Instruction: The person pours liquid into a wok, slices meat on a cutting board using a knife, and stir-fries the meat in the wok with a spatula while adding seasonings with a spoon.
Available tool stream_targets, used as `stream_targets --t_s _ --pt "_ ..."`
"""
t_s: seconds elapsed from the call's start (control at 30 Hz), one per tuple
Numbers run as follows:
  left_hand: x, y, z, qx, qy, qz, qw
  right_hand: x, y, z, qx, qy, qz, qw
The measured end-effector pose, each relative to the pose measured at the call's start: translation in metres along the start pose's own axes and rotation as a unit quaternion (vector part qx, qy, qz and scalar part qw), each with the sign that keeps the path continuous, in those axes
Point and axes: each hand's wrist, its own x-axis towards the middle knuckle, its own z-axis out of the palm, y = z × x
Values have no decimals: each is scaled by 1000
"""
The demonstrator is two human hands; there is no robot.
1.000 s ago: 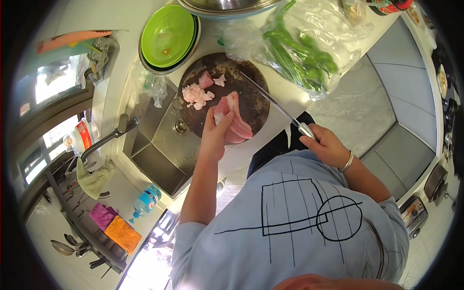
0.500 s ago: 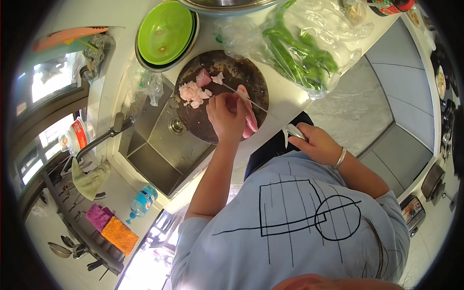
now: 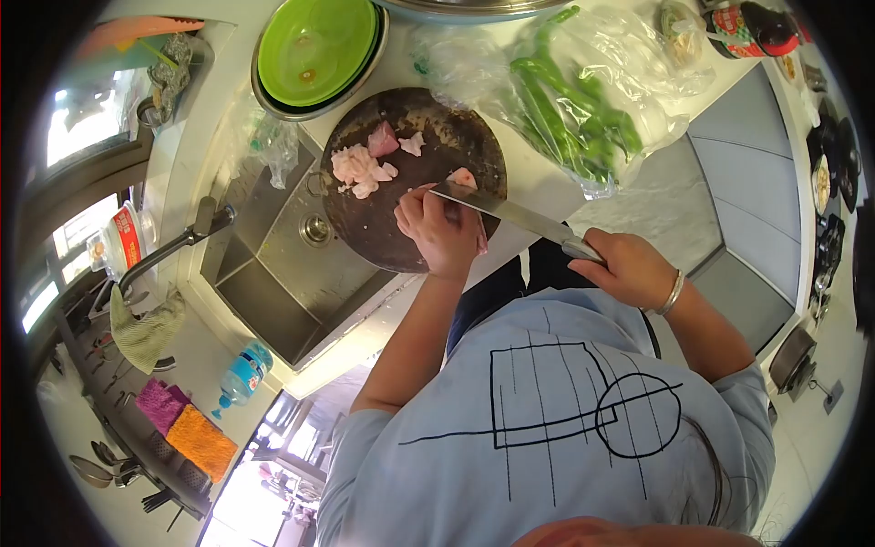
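A round dark cutting board lies on the counter beside the sink. My left hand is closed on a slab of raw meat at the board's right part, hiding much of it. In my right hand is the handle of a knife; its broad blade reaches left over the meat, with the tip near my left fingers. Whether the blade touches the meat I cannot tell. Pale chopped pieces form a pile at the board's left, near a pinker chunk and a small pale piece.
Green bowls stand behind the board, beside a plastic bag of green peppers. The metal sink with its faucet is at the left. A blue-labelled bottle and a dark-red-capped jar are farther out.
My left hand has shifted right and turned over the meat, which was turned on the board. The knife blade has swung down, then come across the meat with its broad side showing.
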Motion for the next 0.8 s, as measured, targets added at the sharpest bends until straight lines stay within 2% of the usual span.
stream_targets --t_s 0.2,0.33,0.43,0.63,0.8 --pt "2 10 -2 35 5 -37 999 11 -5 -28 -23 -52 13 998" --pt "-1 13 1 21 29 -36 999 22 -8 -45 -25 -89 12 996" --pt "0 13 0 8 42 -32 999 32 -3 -48 -34 -89 -33 995" --pt "0 10 1 0 53 -39 998 57 -14 -61 -30 -156 5 987" --pt "1 11 -1 -4 54 -39 998 75 -21 -59 4 -163 -14 986"
